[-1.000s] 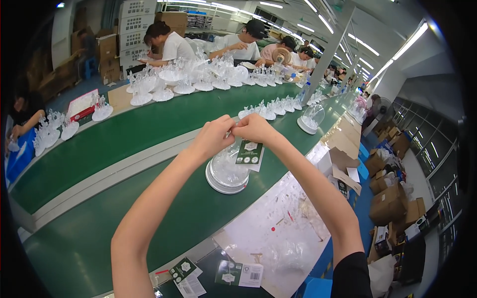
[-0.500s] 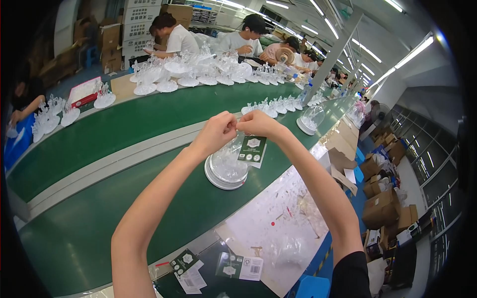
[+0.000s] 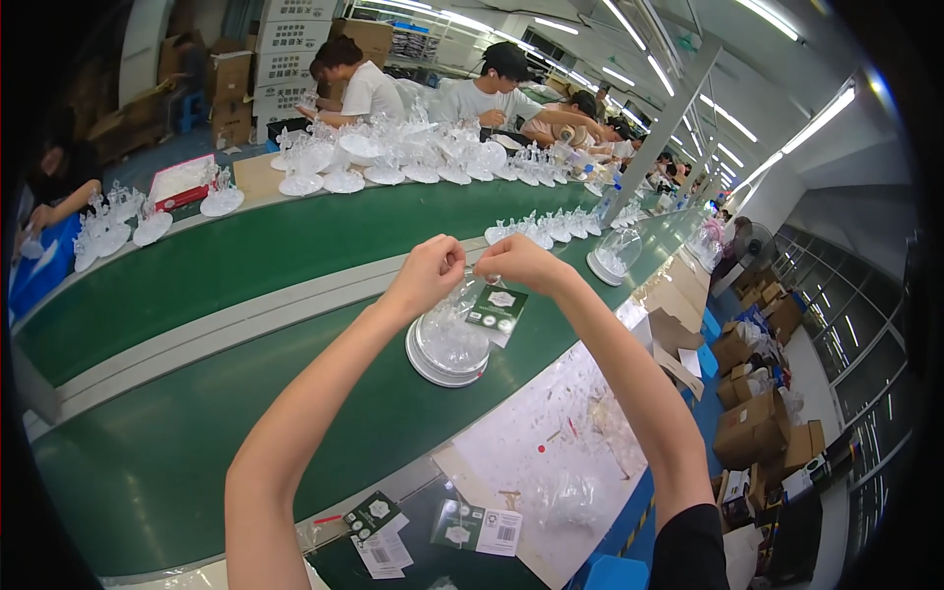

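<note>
A clear dome (image 3: 447, 324) on a round white base (image 3: 444, 372) stands on the green belt in front of me, with pale shapes inside. Above its top my left hand (image 3: 430, 276) is closed in a pinch, fingertips turned toward the other hand. My right hand (image 3: 519, 263) pinches too, just right of it, with a small gap between them. A green and white hang tag (image 3: 497, 311) hangs tilted below the right fingers, against the dome's right side. Any cord at the fingertips is too fine to make out.
Loose tags (image 3: 379, 531) and a folded tag (image 3: 477, 528) lie near me, beside a littered white board (image 3: 551, 433) with crumpled clear plastic (image 3: 570, 500). Another dome (image 3: 615, 258) stands farther along the belt. Clear figurines (image 3: 546, 228) line the divider; several people sit across.
My hands have drawn slightly apart above the dome, leaving a gap between the fingertips. The hang tag has tilted and sits a little lower.
</note>
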Demonstrator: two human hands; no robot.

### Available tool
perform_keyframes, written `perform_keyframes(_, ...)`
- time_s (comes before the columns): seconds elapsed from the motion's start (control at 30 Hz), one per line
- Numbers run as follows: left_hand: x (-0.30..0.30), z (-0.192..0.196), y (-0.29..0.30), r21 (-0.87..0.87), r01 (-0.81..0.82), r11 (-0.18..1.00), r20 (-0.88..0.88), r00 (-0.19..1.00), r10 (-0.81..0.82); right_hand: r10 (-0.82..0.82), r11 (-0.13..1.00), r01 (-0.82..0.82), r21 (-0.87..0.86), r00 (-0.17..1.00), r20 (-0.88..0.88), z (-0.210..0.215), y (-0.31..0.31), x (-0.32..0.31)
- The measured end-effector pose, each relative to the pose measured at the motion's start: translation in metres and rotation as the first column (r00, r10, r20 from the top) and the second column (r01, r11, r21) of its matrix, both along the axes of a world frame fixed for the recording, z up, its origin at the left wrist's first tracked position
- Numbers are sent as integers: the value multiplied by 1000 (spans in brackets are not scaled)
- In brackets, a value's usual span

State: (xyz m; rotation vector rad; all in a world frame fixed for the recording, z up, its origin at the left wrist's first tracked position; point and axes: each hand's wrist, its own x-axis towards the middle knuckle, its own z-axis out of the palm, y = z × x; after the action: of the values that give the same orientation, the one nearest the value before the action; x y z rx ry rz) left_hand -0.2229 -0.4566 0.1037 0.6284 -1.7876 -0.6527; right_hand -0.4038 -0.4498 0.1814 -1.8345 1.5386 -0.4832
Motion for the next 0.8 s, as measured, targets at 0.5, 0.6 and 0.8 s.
perform_keyframes(0.5,148,-11,194,157,-119,980,318,946,64,189,555,5,-832,973,132,-17,158,17)
perform_keyframes(0.6,162,-11,290,359,-91,929,315,949,-28,179,610,78,-788,956,234,-50,243,11)
perform_keyframes(0.8,190,-63,454,494,-529,690,447,835,320,285,822,-109,-560,929,237,-112,347,75)
